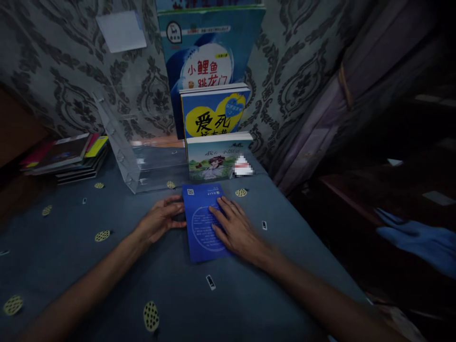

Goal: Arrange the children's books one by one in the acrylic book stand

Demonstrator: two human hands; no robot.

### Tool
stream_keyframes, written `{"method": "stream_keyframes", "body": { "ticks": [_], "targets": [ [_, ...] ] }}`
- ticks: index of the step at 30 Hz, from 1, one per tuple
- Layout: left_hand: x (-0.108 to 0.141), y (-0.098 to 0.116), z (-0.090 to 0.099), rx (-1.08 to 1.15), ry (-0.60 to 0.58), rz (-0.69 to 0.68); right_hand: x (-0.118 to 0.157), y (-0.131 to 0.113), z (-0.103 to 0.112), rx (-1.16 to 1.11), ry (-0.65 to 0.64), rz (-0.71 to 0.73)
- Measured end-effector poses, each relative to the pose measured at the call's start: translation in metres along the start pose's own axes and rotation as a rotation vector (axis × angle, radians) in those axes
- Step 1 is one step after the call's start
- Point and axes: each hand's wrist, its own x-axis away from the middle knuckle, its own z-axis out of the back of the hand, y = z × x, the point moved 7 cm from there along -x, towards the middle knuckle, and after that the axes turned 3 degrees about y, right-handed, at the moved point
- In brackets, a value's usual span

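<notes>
A blue booklet (204, 237) with a white circle outline, small print and a QR code lies on the cloth-covered table. My right hand (237, 228) rests flat across its right side, fingers spread. At the booklet's left edge is my left hand (162, 219), its fingers apart and their tips touching or very close to the edge. Just behind the booklet stands a clear tiered rack (156, 164). In its right side, books stand in stepped rows: a green book (213, 159) in front, a blue and yellow book (210, 114) behind, and a tall blue book (210, 47) at the back.
A pile of thin books (76, 156) lies at the back left. Patterned wallpaper with a white card (123, 31) rises behind the table. At right, past the table edge, are a tied curtain (320, 128) and a blue cloth-like item (420, 240) lower down.
</notes>
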Motion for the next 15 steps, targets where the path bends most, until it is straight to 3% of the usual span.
{"method": "stream_keyframes", "body": {
  "ticks": [5,10,15],
  "targets": [
    [0.004,-0.021,-0.028,-0.15,-0.286,0.038,0.0,0.007,0.0,-0.076,-0.005,-0.033],
    [0.006,-0.02,-0.029,-0.248,-0.276,-0.033,0.001,0.037,0.006,-0.223,0.047,-0.206],
    [0.009,-0.012,-0.032,-0.347,-0.292,-0.161,0.001,0.065,0.012,-0.568,0.094,-0.398]
  ]
}}
